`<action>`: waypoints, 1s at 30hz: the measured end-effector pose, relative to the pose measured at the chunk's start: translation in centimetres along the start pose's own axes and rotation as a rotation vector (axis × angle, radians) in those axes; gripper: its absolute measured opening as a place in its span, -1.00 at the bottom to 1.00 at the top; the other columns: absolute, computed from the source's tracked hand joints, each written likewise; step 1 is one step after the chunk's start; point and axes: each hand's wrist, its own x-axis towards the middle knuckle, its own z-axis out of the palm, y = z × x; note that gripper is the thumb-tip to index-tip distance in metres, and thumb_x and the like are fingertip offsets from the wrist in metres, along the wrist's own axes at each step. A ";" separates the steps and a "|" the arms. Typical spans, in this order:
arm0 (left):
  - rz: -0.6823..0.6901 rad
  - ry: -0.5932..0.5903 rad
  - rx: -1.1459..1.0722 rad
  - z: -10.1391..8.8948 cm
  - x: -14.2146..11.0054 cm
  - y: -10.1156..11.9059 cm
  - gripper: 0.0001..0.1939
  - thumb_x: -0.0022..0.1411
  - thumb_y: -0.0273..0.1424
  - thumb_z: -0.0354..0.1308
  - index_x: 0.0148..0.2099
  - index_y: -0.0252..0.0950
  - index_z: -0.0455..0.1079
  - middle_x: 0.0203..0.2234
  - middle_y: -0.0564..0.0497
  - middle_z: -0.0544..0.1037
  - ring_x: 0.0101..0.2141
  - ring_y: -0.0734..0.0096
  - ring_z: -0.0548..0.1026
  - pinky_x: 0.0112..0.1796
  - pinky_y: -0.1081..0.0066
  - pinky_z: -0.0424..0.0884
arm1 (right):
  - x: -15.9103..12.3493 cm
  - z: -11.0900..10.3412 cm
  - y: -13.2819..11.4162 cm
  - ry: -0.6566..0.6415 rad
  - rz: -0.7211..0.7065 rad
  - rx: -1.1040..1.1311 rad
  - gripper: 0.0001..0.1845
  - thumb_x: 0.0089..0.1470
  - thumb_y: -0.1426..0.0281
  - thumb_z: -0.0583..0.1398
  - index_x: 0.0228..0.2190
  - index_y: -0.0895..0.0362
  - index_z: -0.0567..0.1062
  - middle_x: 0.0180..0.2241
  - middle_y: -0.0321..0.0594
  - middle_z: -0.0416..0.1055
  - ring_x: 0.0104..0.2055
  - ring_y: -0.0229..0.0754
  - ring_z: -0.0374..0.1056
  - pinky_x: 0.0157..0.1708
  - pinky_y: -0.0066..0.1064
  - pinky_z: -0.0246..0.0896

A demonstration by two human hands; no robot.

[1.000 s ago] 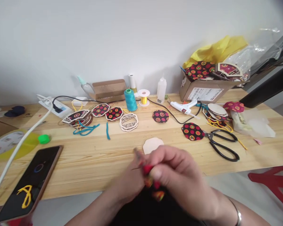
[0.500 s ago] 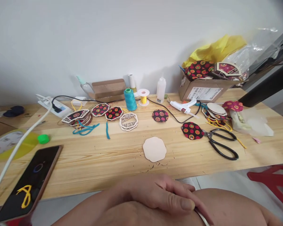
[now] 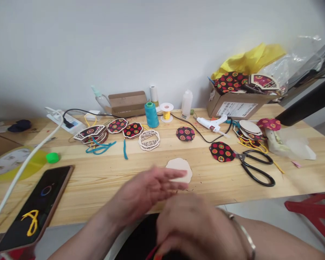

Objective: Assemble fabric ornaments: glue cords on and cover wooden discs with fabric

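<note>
My left hand [image 3: 148, 187] is held out over the near edge of the table with its fingers stretched and nothing in them. Its fingertips cover part of a pale scalloped card [image 3: 178, 164] lying on the wood; whether they touch it I cannot tell. Nearer my lap, my right hand [image 3: 189, 224] is smeared by motion, its fingers curled. A bit of red and orange patterned fabric [image 3: 157, 255] shows at those fingers, mostly hidden by the hand and the frame's bottom edge.
Scissors [image 3: 256, 166] lie on the right, their blades under a patterned fabric piece [image 3: 222, 151]. Behind are a glue gun [image 3: 212, 123], teal thread [image 3: 151, 115], a lattice cutout [image 3: 149, 140] and a cardboard box [image 3: 233, 104]. A phone [image 3: 38, 206] lies at left, near a white cable [image 3: 18, 177].
Both hands first worked together on the fabric above the table edge, then dropped to my lap, one over the other. Now the left is raised over the card with fingers spread; the right stays low.
</note>
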 end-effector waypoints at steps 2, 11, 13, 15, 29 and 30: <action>0.127 0.162 -0.063 -0.7 -0.9 -0.7 -0.40 0.30 0.01 -0.16 0.03 -0.32 0.46 0.07 -0.21 0.45 0.05 0.02 0.41 0.08 0.10 0.23 | 0.2 -1.8 0.8 0.049 0.085 0.118 -0.80 0.13 0.28 0.18 -0.48 0.07 0.48 -0.54 -0.34 0.44 -0.49 -0.34 0.33 -0.46 -0.52 0.27; 0.131 0.176 -0.084 1.1 0.6 -3.8 -0.41 0.03 -0.24 0.34 0.11 -0.27 0.36 -0.05 -0.17 0.52 -0.10 0.19 0.48 -0.02 0.24 0.32 | -0.8 -1.9 5.7 0.475 0.555 0.586 -0.70 -0.03 0.18 0.31 -0.49 0.17 0.45 -0.57 -0.36 0.34 -0.52 -0.40 0.18 -0.51 -0.55 0.13; 0.090 0.190 -0.088 1.4 0.9 -4.4 -0.47 -0.01 -0.25 0.37 0.03 -0.29 0.42 -0.14 -0.16 0.55 -0.18 0.23 0.50 -0.08 0.24 0.35 | -0.8 -1.7 5.6 0.520 0.541 0.613 -0.71 -0.02 0.19 0.31 -0.50 0.16 0.45 -0.57 -0.36 0.34 -0.52 -0.40 0.19 -0.51 -0.56 0.15; -0.001 0.183 -0.058 1.7 1.1 -5.1 -0.48 -0.06 -0.26 0.40 -0.03 -0.28 0.44 -0.17 -0.14 0.55 -0.20 0.23 0.50 -0.11 0.23 0.36 | -0.5 -1.6 5.1 0.592 0.485 0.583 -0.74 0.00 0.21 0.30 -0.49 0.15 0.45 -0.58 -0.37 0.34 -0.53 -0.40 0.21 -0.52 -0.56 0.16; 0.293 0.094 -0.036 7.6 5.2 -7.4 -0.33 -0.08 -0.25 0.40 0.10 -0.20 0.32 0.03 -0.06 0.42 0.09 0.05 0.33 0.05 0.19 0.28 | 2.5 0.4 2.0 0.934 -0.005 0.025 -0.94 0.10 0.40 0.20 -0.41 0.03 0.47 -0.43 -0.27 0.46 -0.34 -0.17 0.39 -0.32 -0.33 0.30; 0.251 0.096 -0.040 7.7 5.3 -7.8 -0.38 -0.09 -0.26 0.41 0.04 -0.21 0.36 -0.01 -0.06 0.45 0.05 0.04 0.36 0.02 0.20 0.31 | 2.6 0.2 1.9 0.928 0.032 0.098 -0.95 0.11 0.37 0.20 -0.41 0.03 0.46 -0.43 -0.27 0.46 -0.35 -0.18 0.39 -0.32 -0.34 0.30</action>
